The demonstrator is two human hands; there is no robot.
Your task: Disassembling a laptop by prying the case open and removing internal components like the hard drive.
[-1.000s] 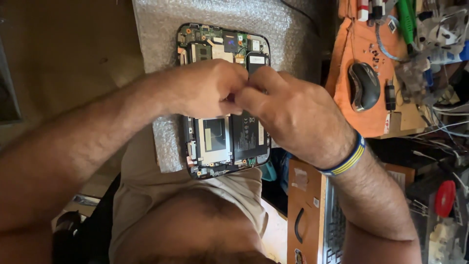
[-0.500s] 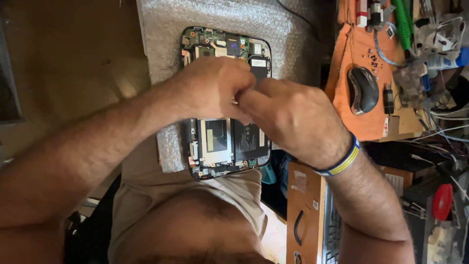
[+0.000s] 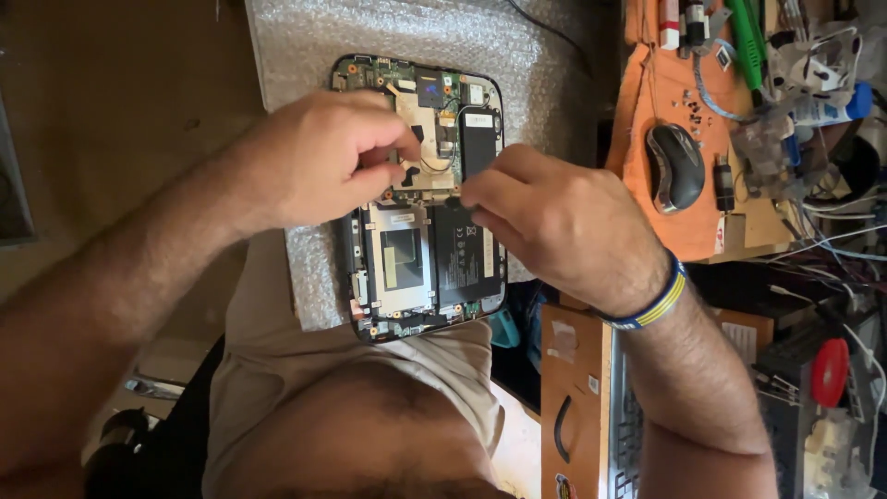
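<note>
While both hands work on it, the opened device (image 3: pixel 420 249) lies on a sheet of bubble wrap (image 3: pixel 416 37) on the person's lap, a little toward 11 o'clock from the middle of the view. Its back cover is off, so the green board, a silver plate and a black battery show.

The left hand (image 3: pixel 323 157) sits at 10 o'clock over the top half of the device. Its fingers (image 3: pixel 388 152) are curled together and press near the board, but I cannot tell if they pinch anything.

The right hand (image 3: pixel 564 222) comes in from 3 o'clock. Its fingers (image 3: pixel 480 189) are pinched together right at the middle of the device, on something too small to see. A blue and yellow band (image 3: pixel 651 300) is on that wrist.

Farther out at 2 o'clock, a grey mouse (image 3: pixel 674 166) rests on an orange surface (image 3: pixel 647 102) with small screws and tools. At 5 o'clock stands a brown cardboard box (image 3: pixel 573 388).
</note>
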